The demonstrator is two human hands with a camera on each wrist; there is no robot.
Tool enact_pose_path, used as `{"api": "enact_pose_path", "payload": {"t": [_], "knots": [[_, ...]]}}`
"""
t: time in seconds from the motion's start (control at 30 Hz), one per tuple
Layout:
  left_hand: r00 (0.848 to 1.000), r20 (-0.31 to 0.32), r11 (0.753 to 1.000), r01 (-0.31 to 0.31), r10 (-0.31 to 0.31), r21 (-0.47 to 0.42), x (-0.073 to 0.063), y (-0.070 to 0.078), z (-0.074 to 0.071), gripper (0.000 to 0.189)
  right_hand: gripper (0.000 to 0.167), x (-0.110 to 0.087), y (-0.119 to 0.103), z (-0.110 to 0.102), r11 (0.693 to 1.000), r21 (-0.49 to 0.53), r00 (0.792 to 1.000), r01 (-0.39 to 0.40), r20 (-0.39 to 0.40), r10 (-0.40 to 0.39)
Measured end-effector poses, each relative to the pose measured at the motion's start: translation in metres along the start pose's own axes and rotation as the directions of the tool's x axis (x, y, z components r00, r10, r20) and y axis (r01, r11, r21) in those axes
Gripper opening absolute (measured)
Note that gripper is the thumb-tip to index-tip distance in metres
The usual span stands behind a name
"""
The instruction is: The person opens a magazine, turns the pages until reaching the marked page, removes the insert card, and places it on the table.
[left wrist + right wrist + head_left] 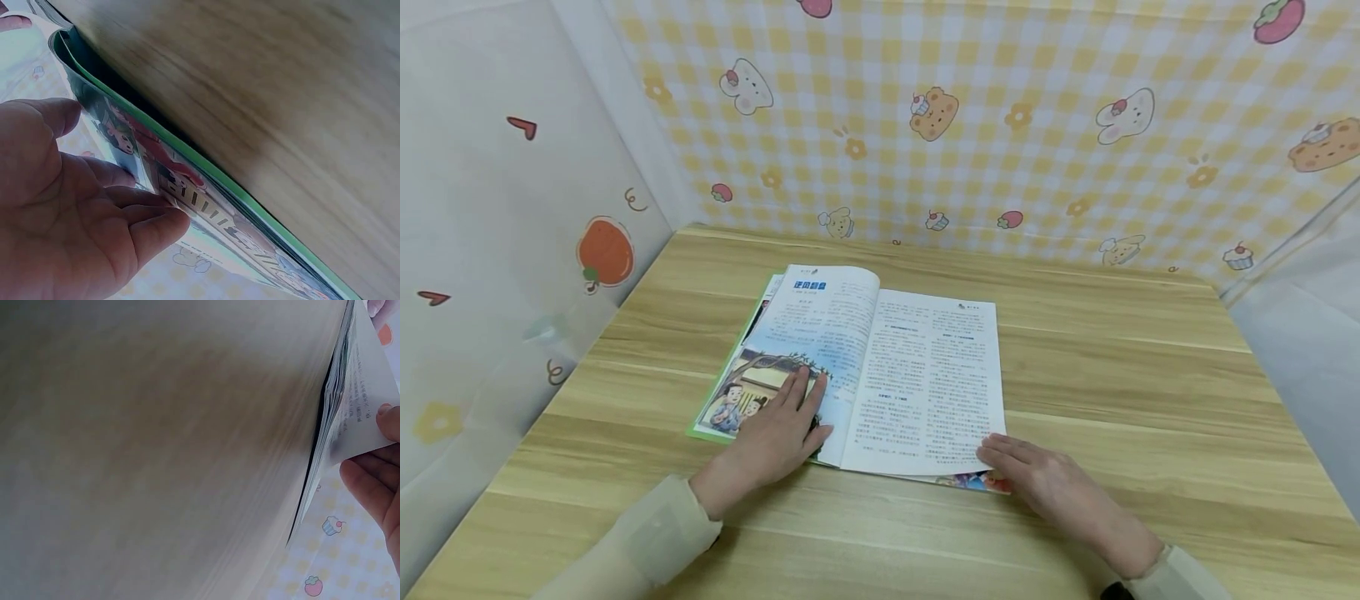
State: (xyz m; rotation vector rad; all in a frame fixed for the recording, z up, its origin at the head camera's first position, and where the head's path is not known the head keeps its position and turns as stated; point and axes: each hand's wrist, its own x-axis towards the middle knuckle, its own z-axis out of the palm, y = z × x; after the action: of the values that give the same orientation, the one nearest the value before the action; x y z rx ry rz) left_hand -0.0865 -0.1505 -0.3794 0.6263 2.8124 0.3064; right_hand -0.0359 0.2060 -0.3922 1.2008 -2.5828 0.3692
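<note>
An open magazine (891, 367) with a green-edged cover lies on the wooden table. Its left page (831, 312) carries a blue heading and a cartoon picture; columns of text fill the right page (936, 375). My left hand (775, 437) rests across the picture near the fold, fingers extended, and the left wrist view has its fingertips against the page. At the lower right corner, my right hand (1052, 479) pinches the right page between thumb and fingers. In the right wrist view that page (369, 381) stands lifted off the sheets beneath. A colourful picture shows under its bottom edge.
The wooden table (1120, 375) extends on every side of the magazine. A yellow checked cloth (977, 50) with cartoon animals hangs behind its back edge. A white printed curtain (497, 208) borders the left side, and pale cloth (1300, 325) the right.
</note>
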Motion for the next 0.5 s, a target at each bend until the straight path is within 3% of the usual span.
{"api": "enact_pose_path", "payload": {"t": [0.13,0.27,0.5], "knots": [[1.0,-0.01,1.0,0.001,-0.001,-0.011,0.0,0.0013,-0.0008,0.065,0.025,0.0004,-0.0002,-0.0009,1.0,0.002,1.0,0.002,-0.029,-0.002],[1.0,-0.028,1.0,-0.009,0.008,-0.009,-0.0007,0.0021,-0.0019,0.065,0.059,0.0017,-0.0008,-0.0012,1.0,-0.019,0.997,0.014,-0.076,-0.015],[0.994,-0.097,0.999,-0.051,0.049,-0.018,-0.0021,0.0028,-0.0029,0.066,0.053,0.0036,-0.0006,-0.0008,0.997,-0.054,0.981,0.055,-0.181,-0.065]]}}
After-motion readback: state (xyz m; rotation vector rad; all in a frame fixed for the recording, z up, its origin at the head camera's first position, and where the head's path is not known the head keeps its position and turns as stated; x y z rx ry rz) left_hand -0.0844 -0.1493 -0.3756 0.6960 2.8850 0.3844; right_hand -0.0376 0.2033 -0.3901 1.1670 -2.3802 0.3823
